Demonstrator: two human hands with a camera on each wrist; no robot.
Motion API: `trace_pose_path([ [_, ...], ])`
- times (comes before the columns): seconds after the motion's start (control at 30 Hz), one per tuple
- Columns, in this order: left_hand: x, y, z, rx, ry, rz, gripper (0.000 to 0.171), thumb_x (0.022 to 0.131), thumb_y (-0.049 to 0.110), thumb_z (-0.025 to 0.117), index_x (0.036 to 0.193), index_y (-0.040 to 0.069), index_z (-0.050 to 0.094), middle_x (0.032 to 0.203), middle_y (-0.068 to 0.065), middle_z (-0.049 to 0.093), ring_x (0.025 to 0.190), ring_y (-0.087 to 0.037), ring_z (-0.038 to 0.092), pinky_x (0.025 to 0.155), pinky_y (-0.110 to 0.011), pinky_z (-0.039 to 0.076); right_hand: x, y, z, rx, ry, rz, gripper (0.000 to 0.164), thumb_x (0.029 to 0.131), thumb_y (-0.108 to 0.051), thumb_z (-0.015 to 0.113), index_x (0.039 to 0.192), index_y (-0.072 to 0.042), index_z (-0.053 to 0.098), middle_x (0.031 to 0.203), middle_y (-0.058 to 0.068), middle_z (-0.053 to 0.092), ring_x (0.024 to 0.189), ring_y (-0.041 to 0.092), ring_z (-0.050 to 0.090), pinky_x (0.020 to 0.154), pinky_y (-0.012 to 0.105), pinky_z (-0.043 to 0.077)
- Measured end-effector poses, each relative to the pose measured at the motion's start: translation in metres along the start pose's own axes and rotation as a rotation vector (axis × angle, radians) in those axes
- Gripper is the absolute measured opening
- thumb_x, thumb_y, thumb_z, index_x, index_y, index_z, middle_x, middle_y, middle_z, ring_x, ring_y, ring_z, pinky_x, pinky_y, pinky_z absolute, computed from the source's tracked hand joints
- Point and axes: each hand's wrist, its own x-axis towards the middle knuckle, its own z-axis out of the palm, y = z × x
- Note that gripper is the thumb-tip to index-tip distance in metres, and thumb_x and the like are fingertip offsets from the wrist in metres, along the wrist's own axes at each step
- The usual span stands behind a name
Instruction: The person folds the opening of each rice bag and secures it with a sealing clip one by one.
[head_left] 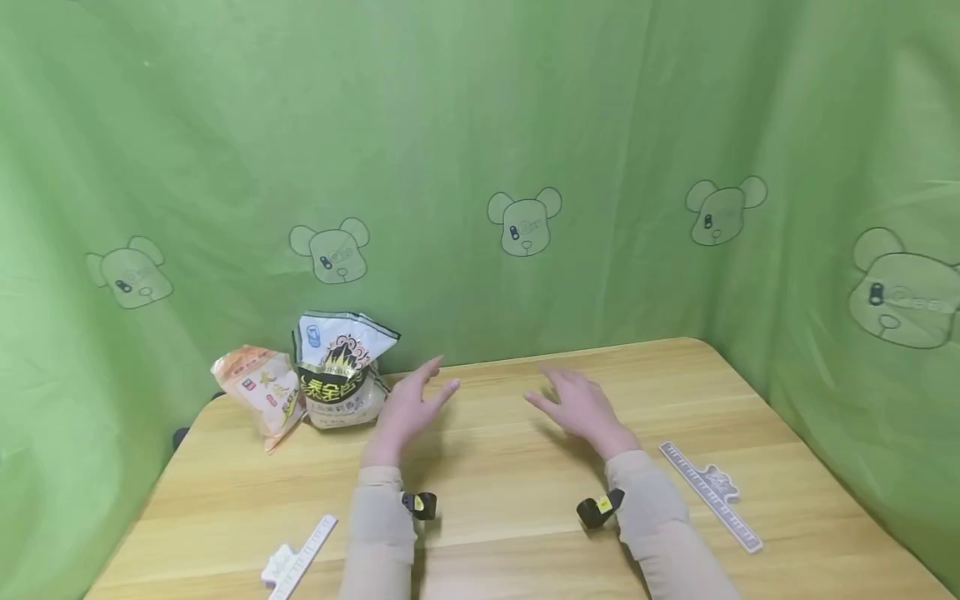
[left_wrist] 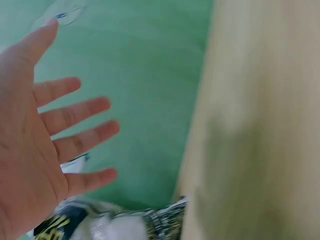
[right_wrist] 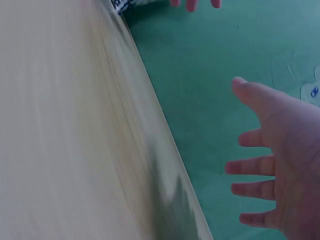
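Note:
My left hand is held over the table with fingers spread, just right of a large white and black bag with a folded top. In the left wrist view the palm faces inward and holds nothing. My right hand hovers across from it, fingers apart and nothing between them; the right wrist view shows its fingers stretched out. A smaller pink and orange bag leans beside the large one. A ruler-edged clip lies right of my right forearm, and a similar white clip lies left of my left forearm.
The wooden table ends at the back against a green curtain printed with bear heads. The curtain also hangs along both sides. Each wrist wears a black strap with a small camera, the left one near the sleeve cuff.

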Motion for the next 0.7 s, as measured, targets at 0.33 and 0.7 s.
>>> trace_pose_path([
  [0.33, -0.010, -0.007, -0.051, -0.136, 0.205, 0.040, 0.050, 0.082, 0.060, 0.046, 0.117, 0.025, 0.056, 0.109, 0.002, 0.064, 0.098, -0.015, 0.060, 0.089, -0.038, 0.047, 0.004, -0.038, 0.004, 0.086, 0.029, -0.047, 0.063, 0.083, -0.063, 0.042, 0.124, -0.016, 0.053, 0.126, 0.004, 0.056, 0.117, 0.027, 0.051, 0.100, 0.045, 0.038],
  [0.7, -0.024, -0.037, -0.075, -0.192, 0.536, 0.061, 0.034, 0.085, 0.043, 0.055, 0.103, 0.015, 0.065, 0.096, -0.002, 0.069, 0.081, -0.015, 0.063, 0.078, -0.031, 0.050, -0.004, -0.076, 0.022, 0.045, 0.032, -0.195, 0.058, 0.084, -0.059, 0.044, 0.124, -0.018, 0.052, 0.124, 0.003, 0.057, 0.115, 0.024, 0.053, 0.100, 0.041, 0.040],
])
